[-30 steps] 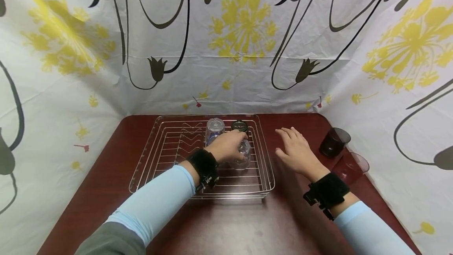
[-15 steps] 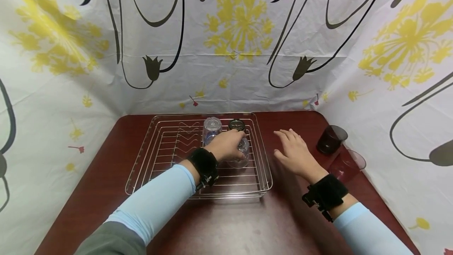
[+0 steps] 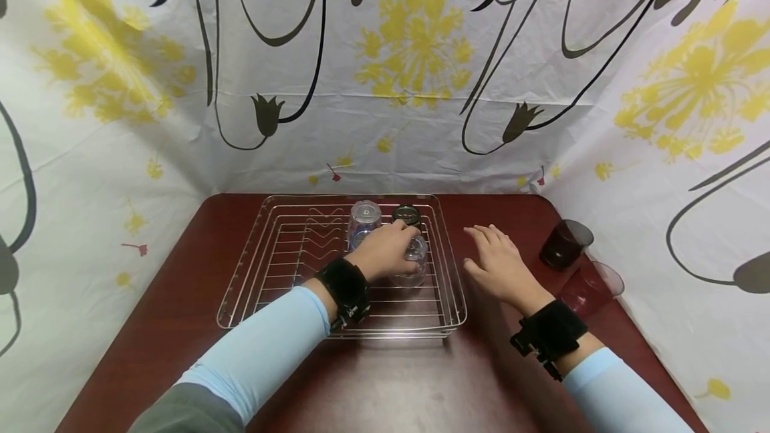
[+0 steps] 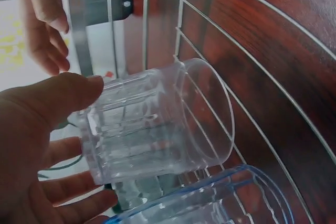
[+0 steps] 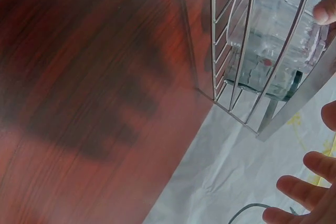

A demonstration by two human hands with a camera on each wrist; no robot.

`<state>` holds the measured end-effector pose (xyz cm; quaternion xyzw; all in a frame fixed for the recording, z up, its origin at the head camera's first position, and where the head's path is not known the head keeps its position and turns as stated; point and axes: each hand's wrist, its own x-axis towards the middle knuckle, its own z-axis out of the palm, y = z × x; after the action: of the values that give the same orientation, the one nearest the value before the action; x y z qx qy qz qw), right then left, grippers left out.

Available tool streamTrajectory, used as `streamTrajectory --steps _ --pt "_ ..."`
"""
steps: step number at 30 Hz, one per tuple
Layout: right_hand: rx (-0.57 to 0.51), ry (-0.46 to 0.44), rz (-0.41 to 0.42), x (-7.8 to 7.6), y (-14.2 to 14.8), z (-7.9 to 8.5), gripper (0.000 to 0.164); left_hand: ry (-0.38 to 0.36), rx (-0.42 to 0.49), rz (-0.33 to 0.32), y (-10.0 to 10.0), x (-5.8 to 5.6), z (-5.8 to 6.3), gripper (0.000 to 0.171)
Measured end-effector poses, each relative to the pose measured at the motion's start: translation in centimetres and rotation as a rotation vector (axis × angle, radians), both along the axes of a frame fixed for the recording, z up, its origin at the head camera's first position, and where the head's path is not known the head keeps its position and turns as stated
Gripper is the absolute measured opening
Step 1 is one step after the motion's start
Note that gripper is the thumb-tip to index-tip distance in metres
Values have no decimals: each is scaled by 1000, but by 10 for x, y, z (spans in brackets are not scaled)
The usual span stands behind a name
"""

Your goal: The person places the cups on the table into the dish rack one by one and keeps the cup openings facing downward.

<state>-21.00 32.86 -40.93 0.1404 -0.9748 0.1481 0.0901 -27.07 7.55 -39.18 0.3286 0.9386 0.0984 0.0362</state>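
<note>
My left hand [image 3: 385, 249] grips the base of a clear plastic cup [image 4: 157, 124], which stands upside down on the wire rack [image 3: 397, 334]. Thumb and fingers lie on either side of that base in the left wrist view. Beside this cup, a clear cup with a blue rim [image 3: 365, 216] also stands mouth down. Behind them is a dark green cup [image 3: 406, 214], partly hidden by my left hand. My right hand [image 3: 499, 266] hovers to the right of the rack with its fingers spread, holding nothing.
At the table's right edge are a dark cup [image 3: 565, 244] and a transparent red cup [image 3: 592, 286] close in front of it. Wavy wire dividers [image 3: 321, 239] run along the rack's left half. Patterned cloth [image 3: 385, 119] encloses the table at the back and sides.
The head view shifts slightly. My left hand stays on the clear cup, and my right hand keeps nearly the same place.
</note>
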Motion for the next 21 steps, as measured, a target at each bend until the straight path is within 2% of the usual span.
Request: streamTrajectory --steps 3,7,13,21 --pt "7 -11 1 -1 -3 3 60 27 19 -5 -8 4 5 70" --pt "15 -9 -2 -4 -9 8 61 47 48 16 -28 13 19 68" --pt "31 35 5 -11 -26 19 62 81 77 118 -79 26 36 69" --pt "42 37 37 -9 -47 34 68 103 137 265 -141 41 39 77"
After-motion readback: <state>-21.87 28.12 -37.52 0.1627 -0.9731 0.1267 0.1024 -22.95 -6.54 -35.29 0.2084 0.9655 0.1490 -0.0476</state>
